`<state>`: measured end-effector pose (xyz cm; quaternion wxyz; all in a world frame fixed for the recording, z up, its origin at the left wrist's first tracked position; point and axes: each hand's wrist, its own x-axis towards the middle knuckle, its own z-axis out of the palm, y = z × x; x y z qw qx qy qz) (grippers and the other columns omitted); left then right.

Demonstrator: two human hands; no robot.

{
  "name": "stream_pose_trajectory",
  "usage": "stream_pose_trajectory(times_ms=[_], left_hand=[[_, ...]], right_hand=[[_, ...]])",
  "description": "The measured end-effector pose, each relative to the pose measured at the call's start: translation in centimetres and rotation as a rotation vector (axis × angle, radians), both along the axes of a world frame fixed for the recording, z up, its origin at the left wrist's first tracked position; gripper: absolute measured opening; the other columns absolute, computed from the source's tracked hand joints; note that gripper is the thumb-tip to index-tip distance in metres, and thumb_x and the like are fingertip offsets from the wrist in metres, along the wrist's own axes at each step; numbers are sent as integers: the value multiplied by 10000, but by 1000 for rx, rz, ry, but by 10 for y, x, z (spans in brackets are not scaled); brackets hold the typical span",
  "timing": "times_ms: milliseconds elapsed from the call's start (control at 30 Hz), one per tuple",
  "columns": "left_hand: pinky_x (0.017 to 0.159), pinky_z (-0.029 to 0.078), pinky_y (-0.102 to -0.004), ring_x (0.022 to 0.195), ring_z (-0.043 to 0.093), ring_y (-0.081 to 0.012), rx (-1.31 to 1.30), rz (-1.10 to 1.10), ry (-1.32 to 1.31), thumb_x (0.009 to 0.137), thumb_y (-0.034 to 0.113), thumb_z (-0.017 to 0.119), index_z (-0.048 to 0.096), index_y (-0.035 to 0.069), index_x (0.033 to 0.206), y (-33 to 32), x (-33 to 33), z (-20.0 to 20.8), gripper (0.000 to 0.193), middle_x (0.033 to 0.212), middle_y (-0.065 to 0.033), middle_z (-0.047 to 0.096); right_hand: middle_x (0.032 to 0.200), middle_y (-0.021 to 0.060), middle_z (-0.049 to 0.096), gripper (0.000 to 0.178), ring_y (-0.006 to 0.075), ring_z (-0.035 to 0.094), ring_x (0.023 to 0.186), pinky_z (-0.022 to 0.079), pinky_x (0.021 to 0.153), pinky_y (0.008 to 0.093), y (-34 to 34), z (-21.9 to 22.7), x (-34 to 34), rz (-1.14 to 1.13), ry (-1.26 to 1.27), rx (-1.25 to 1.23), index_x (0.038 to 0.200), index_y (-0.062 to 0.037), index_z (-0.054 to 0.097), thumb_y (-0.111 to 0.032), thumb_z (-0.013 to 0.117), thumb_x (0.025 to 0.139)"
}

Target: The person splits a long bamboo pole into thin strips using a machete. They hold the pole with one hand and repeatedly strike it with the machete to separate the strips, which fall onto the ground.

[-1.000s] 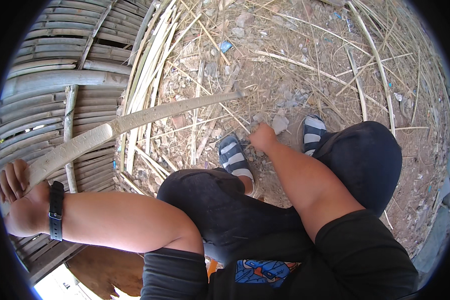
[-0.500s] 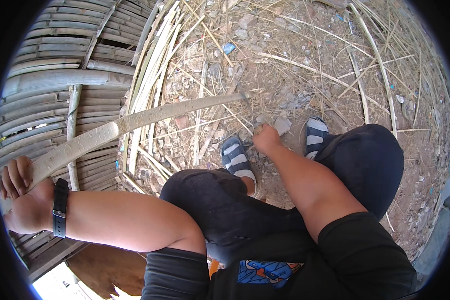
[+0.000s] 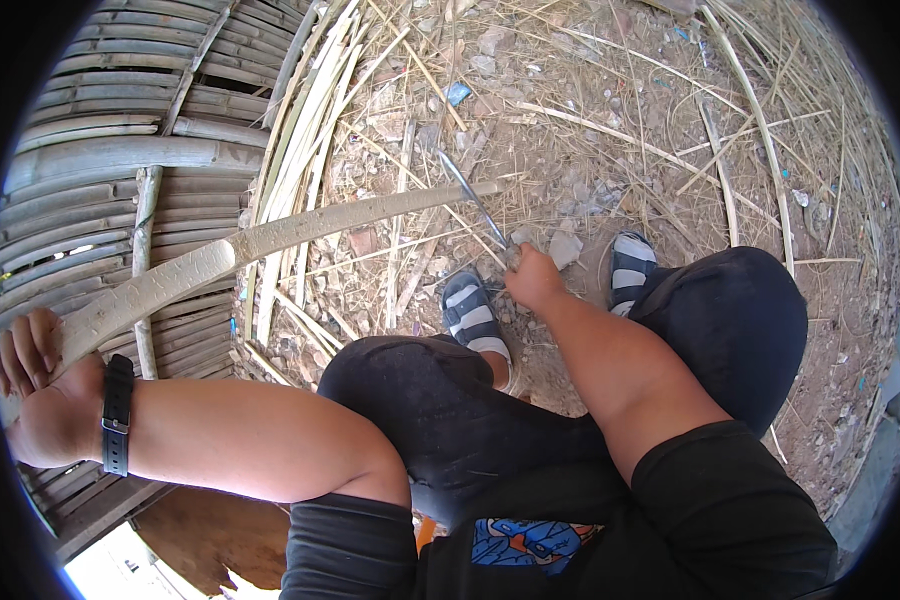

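Observation:
My left hand [image 3: 45, 385], a black strap on its wrist, is wrapped round the near end of a long split bamboo piece [image 3: 170, 285]. The pale bamboo slants up and rightward above the ground, with a step at one node. Closed in a fist, my right hand [image 3: 535, 277] grips a knife, whose handle is mostly hidden by the fingers. Its narrow, slightly curved metal blade [image 3: 473, 196] points up and leftward and crosses the bamboo near the far end. Whether the blade touches the bamboo, I cannot tell.
A slatted bamboo wall [image 3: 190, 215] rises at the left. Pale split strips [image 3: 305, 150] are heaped beside it. Straw, stones and long strips [image 3: 750, 100] litter the dirt ground. My sandalled feet [image 3: 473, 310] and bent knees [image 3: 735, 310] are close below the knife.
The knife blade has swung from nearly edge-on by the bamboo's tip to a slant across it, showing its length. My left hand and the bamboo have barely shifted.

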<state>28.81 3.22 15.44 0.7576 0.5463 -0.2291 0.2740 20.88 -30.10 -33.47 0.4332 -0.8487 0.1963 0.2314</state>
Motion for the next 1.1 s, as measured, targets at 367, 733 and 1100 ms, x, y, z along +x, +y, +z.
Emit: stream_pose_trajectory(times_ms=[367, 733, 1100], left_hand=[[476, 244, -263, 460, 303, -111, -16, 238, -4, 922, 485, 396, 426, 127, 723, -14, 0, -2, 411, 562, 6, 353], [480, 242, -267, 460, 301, -117, -12, 224, -9, 913, 445, 405, 428, 122, 734, -20, -1, -3, 370, 571, -1, 360], [481, 234, -284, 465, 279, -124, 4, 214, -9, 905, 369, 367, 414, 117, 733, -13, -2, 3, 308, 573, -3, 346]], right_hand=[[1105, 286, 683, 496, 435, 659, 1062, 520, 945, 474, -1, -3, 2, -5, 61, -24, 1212, 40, 595, -230, 677, 803], [1116, 272, 688, 497, 408, 667, 1076, 533, 940, 462, -1, -10, 10, -29, 150, -34, 1238, 45, 581, -198, 684, 817], [1093, 286, 688, 469, 412, 669, 1067, 534, 932, 439, 0, -14, 3, -59, 172, -25, 1169, 76, 608, -223, 677, 814]])
